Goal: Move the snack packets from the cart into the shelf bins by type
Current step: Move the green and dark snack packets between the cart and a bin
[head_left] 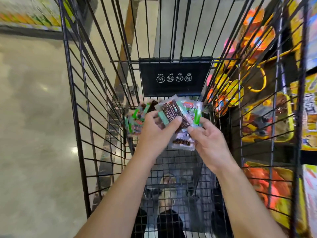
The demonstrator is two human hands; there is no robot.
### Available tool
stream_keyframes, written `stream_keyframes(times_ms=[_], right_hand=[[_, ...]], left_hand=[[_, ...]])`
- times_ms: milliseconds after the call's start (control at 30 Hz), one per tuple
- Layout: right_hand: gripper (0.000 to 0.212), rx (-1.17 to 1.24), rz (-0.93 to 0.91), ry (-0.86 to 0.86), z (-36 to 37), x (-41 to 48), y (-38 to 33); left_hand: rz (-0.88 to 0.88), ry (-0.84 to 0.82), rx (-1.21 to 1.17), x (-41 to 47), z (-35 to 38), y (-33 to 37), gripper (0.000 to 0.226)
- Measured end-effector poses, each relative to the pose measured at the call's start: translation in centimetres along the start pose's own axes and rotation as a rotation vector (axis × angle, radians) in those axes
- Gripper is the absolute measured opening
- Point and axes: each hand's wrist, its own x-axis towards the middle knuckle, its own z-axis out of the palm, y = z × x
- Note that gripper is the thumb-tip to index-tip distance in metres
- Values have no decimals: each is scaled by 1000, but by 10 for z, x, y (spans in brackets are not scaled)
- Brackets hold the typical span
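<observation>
Head view, down into the wire cart [73,100]: grips a brown wafer packet [173,112] above the cart floor in the left hand [154,127], thumb across its face; pinches its near edge with the right hand [209,140]. Stack only matching packets, leave the green-edged packets [135,124], then lift clear toward the shelf bins [267,121].

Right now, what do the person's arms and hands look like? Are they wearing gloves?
No gloves. The left hand and right hand are bare, with no rings, watch or bracelets showing. No sleeves reach into view either.
</observation>
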Motion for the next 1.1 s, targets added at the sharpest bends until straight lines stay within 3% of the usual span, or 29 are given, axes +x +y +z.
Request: stream_keyframes(times_ms=[133, 233, 333, 433, 533, 600, 700, 900, 1000, 1100], right_hand=[[40, -89, 57, -75, 1, 0, 16], [36, -368, 31, -150, 3, 3, 26], [38, -535, 72, -112, -1, 13, 32], [51, -577, 113, 72, -18, 34, 33], [63, -854, 88, 340, -32, 64, 34], [72, -979, 171, 390, -29, 78, 40], [65, -1066, 292, 421, -20, 91, 55], [38, -822, 279, 495, -25, 93, 65], [23, -676, 249, 455, -33, 83, 60], [25, -383, 234, 329, -35, 65, 46]], left_hand=[[-138, -96, -134, 18, 6, -21, 24], [-274, -142, -277, 24, 8, -33, 19], [-331, -105, -351, 29, 6, -44, 15], [-374, -12, -378, 38, -3, -57, 14], [-391, 21, -401, 43, -11, -67, 16], [-362, 29, -419, 46, -11, -73, 16], [-364, 20, -434, 47, -8, -77, 28], [-355, 9, -450, 50, -6, -79, 42], [-324, 8, -485, 52, -5, -77, 40], [-287, -6, -547, 51, -3, -74, 37]])
